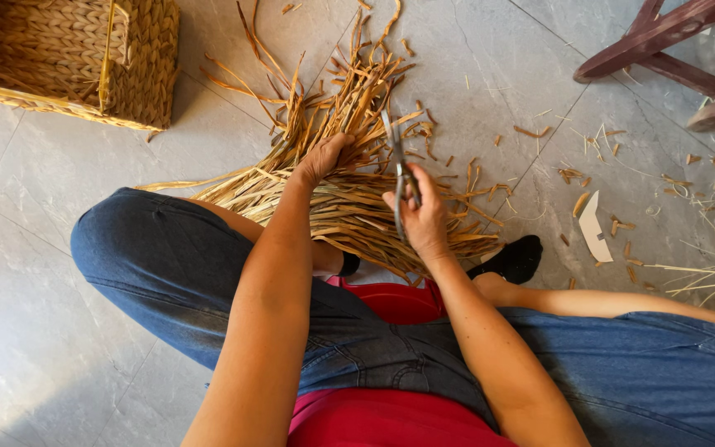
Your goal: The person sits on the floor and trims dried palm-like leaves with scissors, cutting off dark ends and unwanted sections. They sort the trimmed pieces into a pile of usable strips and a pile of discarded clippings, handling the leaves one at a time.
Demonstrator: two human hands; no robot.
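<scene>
**Scissors held over a pile of straw strips on the floor**

Head view: the person sits on a grey tiled floor (59, 182) with legs in blue jeans (167, 265) spread to either side and a red garment (391, 302) showing at the waist. Between the knees lies a fan-shaped bundle of dry straw strips (341, 190), its loose ends spreading away from the person toward the top of the picture.

The left hand (322, 157) is closed on the strips near the top of the bundle, fingers curled down into them. The right hand (419, 217) is wrapped around the handles of a pair of scissors (396, 157), held upright just beside the left hand; the metal blades point away from the person and stand over the straw. Whether the blades are parted cannot be told.

A foot in a black sock (515, 258) rests at the right edge of the bundle. Short cut scraps (577, 178) lie scattered over the tiles to the right, near a small white card piece (596, 228). A woven basket (76, 58) stands at the upper left, well apart from the hands, and dark red wooden furniture legs (664, 41) cross the upper right corner.
</scene>
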